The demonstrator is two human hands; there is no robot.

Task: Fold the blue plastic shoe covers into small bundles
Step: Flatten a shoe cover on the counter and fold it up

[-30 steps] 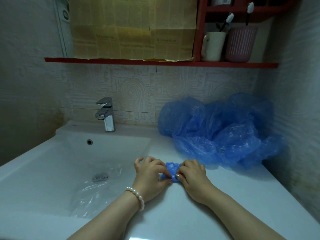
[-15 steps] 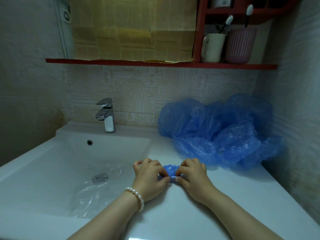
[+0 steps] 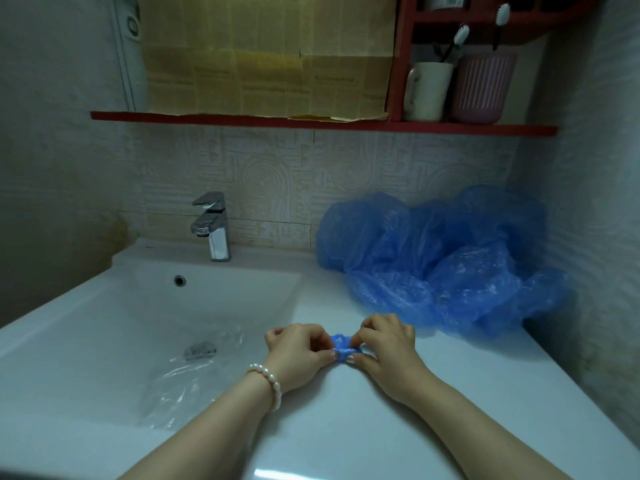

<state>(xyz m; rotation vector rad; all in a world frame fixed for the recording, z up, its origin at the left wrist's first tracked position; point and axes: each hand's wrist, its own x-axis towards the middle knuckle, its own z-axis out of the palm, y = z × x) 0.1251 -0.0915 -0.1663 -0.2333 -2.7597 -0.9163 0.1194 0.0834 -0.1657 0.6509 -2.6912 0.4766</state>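
One shoe cover (image 3: 343, 348) nearly bundled, pinched between left hand (image 3: 298, 355) and right hand (image 3: 388, 351); loose pile (image 3: 436, 265) remains unfolded on table (image 3: 346, 427).

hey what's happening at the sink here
A person is folding a blue plastic shoe cover into a tight little bundle on the white counter beside the basin. The left hand and right hand pinch it from either side. A loose pile of blue plastic covers sits behind, not yet folded.

Was a home bathroom: white washbasin (image 3: 104, 341) with chrome tap (image 3: 212, 226), patterned wall tiles (image 3: 277, 174), red shelf (image 3: 311, 121) holding toothbrushes (image 3: 457, 39) in cups (image 3: 483, 86).
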